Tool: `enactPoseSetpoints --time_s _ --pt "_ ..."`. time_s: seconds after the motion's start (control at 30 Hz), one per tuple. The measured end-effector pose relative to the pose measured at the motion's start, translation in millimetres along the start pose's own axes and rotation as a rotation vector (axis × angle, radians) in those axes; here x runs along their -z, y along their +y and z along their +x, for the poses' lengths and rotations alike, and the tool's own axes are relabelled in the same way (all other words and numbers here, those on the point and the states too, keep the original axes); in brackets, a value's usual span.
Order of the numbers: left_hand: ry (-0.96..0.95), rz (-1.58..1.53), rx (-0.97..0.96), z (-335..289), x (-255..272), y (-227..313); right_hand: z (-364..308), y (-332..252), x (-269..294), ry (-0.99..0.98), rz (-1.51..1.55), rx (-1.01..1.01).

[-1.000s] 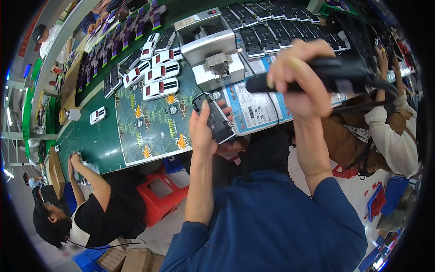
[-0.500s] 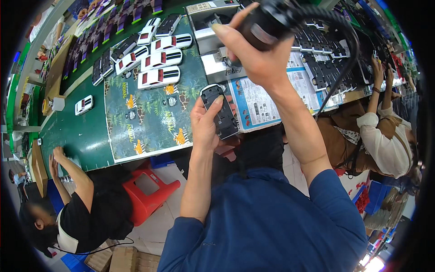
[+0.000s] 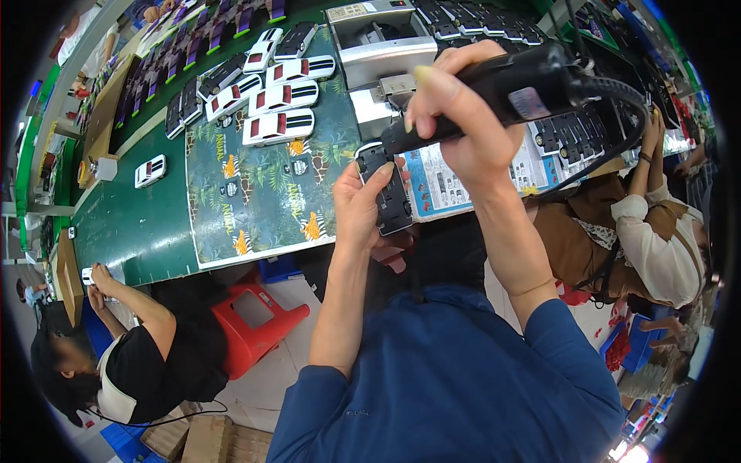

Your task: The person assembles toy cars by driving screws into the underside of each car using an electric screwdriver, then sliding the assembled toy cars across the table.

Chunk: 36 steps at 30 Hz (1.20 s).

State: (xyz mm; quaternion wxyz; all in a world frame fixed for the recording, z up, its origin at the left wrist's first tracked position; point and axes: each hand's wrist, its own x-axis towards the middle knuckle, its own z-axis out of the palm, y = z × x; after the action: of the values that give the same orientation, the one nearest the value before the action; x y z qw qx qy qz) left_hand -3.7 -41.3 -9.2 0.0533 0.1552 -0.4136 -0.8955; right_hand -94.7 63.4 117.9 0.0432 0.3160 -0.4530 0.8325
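Observation:
My left hand (image 3: 356, 207) grips a toy car (image 3: 395, 208) turned upside down, its black underside facing up and the thumb pressed on it. In my right hand (image 3: 478, 147) is a black electric screwdriver (image 3: 505, 91), held slanting, with its cable running off to the right. The screwdriver's front end is at the far end of the car's underside; whether the bit touches a screw is hidden. Just beyond stands a silver metal machine (image 3: 390, 55), likely a screw feeder. White toy cars (image 3: 279, 127) with black stripes stand to the left, several upright, others upside down.
A patterned sheet (image 3: 270, 201) covers part of the green table (image 3: 131, 231). One white car (image 3: 150, 171) sits apart at left. Black car undersides (image 3: 571, 135) lie in rows at right. Co-workers sit on both sides; a red stool (image 3: 258, 312) stands at lower left.
My right hand has lowered the screwdriver toward the car and tilted it over. My left hand keeps hold of the car. The co-worker at left now has a small white car at the hands.

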Motion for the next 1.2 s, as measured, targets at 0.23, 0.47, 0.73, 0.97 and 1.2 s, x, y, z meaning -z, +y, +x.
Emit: enactPoseSetpoints --time_s 0.23,0.47,0.73,0.97,1.2 --pt "0.018 0.008 0.006 -3.2 -4.2 1.7 -12.6 17.1 1.4 -0.12 -0.196 -0.077" --pt "0.009 0.022 0.052 -4.5 -3.5 8.0 -9.7 27.7 6.1 -0.245 -0.228 0.012" --pt "-0.002 -0.003 0.043 -3.5 -3.6 7.1 -14.3 29.3 2.3 -0.171 -0.162 -0.02" --pt "0.012 0.045 0.03 -5.1 -7.0 6.6 -18.4 27.2 6.1 -0.145 -0.144 -0.014" --pt "0.055 -0.057 0.025 1.3 7.0 -0.8 -11.7 4.1 11.1 -0.098 0.007 -0.083"
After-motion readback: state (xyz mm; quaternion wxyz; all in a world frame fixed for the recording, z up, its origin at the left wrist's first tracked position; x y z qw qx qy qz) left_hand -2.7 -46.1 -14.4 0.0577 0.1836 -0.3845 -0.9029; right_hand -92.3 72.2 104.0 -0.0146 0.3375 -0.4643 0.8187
